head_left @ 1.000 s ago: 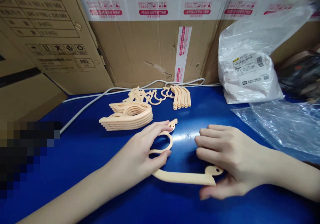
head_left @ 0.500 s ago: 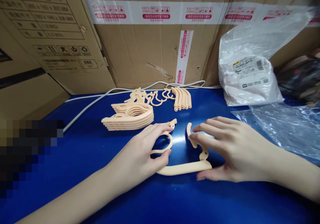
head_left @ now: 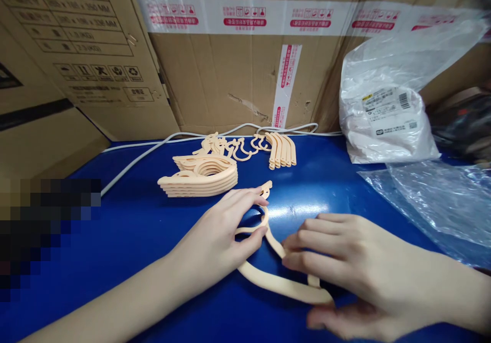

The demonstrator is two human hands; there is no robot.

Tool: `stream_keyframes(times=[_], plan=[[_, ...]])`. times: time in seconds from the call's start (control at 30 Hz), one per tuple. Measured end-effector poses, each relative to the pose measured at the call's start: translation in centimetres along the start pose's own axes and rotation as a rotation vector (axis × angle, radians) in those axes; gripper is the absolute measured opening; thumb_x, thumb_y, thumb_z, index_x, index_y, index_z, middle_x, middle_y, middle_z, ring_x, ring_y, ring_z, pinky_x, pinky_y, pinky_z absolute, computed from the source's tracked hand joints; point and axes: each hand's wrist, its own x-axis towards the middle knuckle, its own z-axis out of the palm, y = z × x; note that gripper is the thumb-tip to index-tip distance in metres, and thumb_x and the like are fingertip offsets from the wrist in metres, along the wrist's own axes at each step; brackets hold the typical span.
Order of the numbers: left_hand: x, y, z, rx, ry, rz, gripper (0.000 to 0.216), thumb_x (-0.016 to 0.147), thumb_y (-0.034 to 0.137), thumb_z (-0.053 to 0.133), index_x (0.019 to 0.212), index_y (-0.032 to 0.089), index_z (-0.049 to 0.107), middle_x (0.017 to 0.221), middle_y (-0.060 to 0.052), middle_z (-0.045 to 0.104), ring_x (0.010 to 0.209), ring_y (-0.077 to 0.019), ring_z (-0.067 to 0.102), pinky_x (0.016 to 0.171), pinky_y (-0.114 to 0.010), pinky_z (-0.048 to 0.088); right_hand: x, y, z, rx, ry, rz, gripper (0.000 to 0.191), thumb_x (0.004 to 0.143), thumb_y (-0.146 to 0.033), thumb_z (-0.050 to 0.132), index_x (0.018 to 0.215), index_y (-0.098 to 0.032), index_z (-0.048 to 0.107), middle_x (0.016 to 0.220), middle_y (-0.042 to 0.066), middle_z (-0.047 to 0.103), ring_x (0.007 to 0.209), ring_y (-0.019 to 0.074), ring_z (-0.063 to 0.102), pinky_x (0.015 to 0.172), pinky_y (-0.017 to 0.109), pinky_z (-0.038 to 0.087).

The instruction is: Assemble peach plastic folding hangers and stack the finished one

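My left hand [head_left: 226, 228] is closed on the upper part of a beige plastic folding hanger [head_left: 284, 284], fingers over its ring-shaped piece. The hanger's long curved arm runs from under my left hand down to the right. My right hand [head_left: 353, 261] curls around the far end of that arm, thumb below it and fingertips on a thinner curved piece; its palm hides part of the joint. Behind my left hand lies a neat stack of folded beige hangers [head_left: 203, 182]. Farther back are loose hook pieces [head_left: 241, 149] and a row of curved arm pieces [head_left: 282, 151].
A blue table [head_left: 161, 261] lies under everything. Cardboard boxes [head_left: 218, 72] wall off the back and left. At the right stand a white plastic bag [head_left: 387, 123] with a label and a flat clear plastic bag [head_left: 441, 200]. A white cable [head_left: 134, 166] runs along the back.
My right hand has moved down towards me, swinging the hanger's arm so that it slopes down to the right. The thinner curved piece now reaches up to my left fingers. My left hand stays nearly still.
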Motion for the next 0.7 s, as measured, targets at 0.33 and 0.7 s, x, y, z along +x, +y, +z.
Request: stream_keyframes(times=[0.33,0.7], plan=[[0.08,-0.16,0.17,0.050,-0.008,0.019,0.023,0.086,0.021,0.059,0.109,0.023,0.056,0.131,-0.003,0.055,0.124,-0.0158,0.048,0.106,-0.029,0.039,0.42,-0.71,0.39,0.121,-0.078,-0.037,0.025,0.092,-0.022,0.054,0.115,-0.013,0.060,0.105,0.008,0.066,0.094,0.0203,0.057,0.082,0.032,0.044],[0.04,-0.14,-0.08,0.047,0.003,0.009,0.024,0.085,0.022,0.059,0.109,0.023,0.057,0.130,-0.004,0.056,0.121,-0.0183,0.051,0.103,-0.033,0.043,0.34,-0.34,0.48,0.086,-0.076,-0.037,0.034,0.091,-0.013,0.049,0.124,-0.013,0.058,0.115,0.010,0.065,0.104,0.0197,0.057,0.094,0.034,0.041]])
